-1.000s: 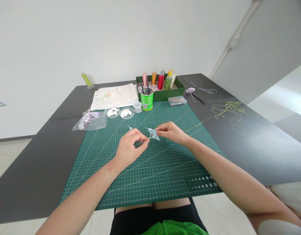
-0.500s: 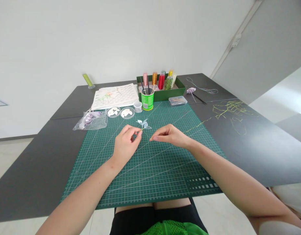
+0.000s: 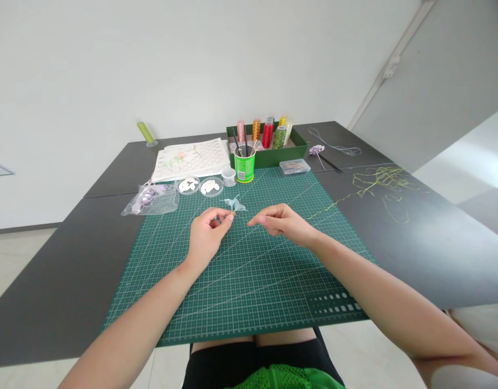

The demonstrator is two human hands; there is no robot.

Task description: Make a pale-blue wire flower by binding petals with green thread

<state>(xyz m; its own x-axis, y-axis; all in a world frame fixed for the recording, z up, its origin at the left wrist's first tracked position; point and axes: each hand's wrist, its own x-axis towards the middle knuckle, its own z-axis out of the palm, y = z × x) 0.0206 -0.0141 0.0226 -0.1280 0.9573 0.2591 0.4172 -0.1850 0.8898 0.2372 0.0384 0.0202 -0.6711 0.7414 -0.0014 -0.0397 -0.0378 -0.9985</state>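
Observation:
My left hand (image 3: pixel 208 237) pinches the stem of a small pale-blue fabric flower piece (image 3: pixel 234 204), which sticks up just above its fingertips over the green cutting mat (image 3: pixel 249 292). My right hand (image 3: pixel 279 222) hovers a little to the right of it, thumb and finger pinched together, apparently on a fine yellow-green thread (image 3: pixel 334 204) that trails off to the right; the thread is too thin to see at the fingertips.
At the mat's far edge stand a green cup of tools (image 3: pixel 244 165), two small dishes of white petals (image 3: pixel 199 186), a small clear jar (image 3: pixel 228 175), a plastic bag (image 3: pixel 150 199) and printed sheets (image 3: pixel 190 156). A green box of thread spools (image 3: pixel 269 141) is behind. Tangled yellow thread (image 3: pixel 381 183) lies at right.
My right hand let go of the blue flower piece and drew slightly right. My left hand turned the piece upright and lifted it a little farther away.

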